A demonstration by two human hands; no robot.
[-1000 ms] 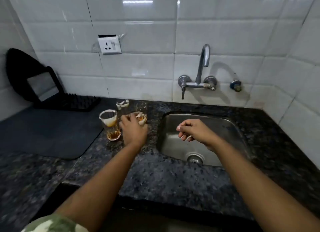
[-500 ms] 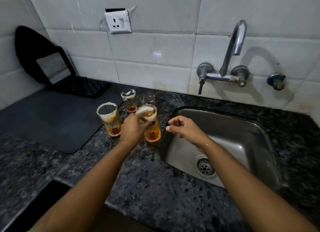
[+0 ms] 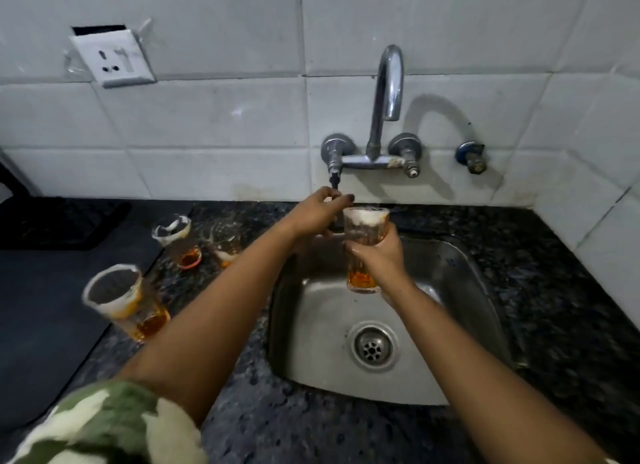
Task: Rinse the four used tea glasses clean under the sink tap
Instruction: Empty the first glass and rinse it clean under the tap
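Note:
My right hand (image 3: 379,255) grips a tea glass (image 3: 364,226) upright over the steel sink (image 3: 460,290); foam rings its rim and amber tea sits at its bottom. My left hand (image 3: 317,210) reaches to the wall and pinches the lever handle (image 3: 334,179) hanging under the left valve of the chrome tap (image 3: 386,92). No water runs from the spout. Three more used glasses stand on the dark granite counter to the left: a near one (image 3: 121,300), a middle one (image 3: 176,238) and a far one (image 3: 225,243), partly behind my left forearm.
A dark mat (image 3: 48,311) covers the counter at the left, with a black rack (image 3: 59,221) behind it. A white wall socket (image 3: 112,58) sits above. A separate blue-collared valve (image 3: 471,155) sticks out right of the tap. The drain (image 3: 372,347) lies in the sink's floor.
The glass went from my left hand on the counter to my right hand, which now holds it over the sink. My left hand moved up to the tap's lever. The view moved closer.

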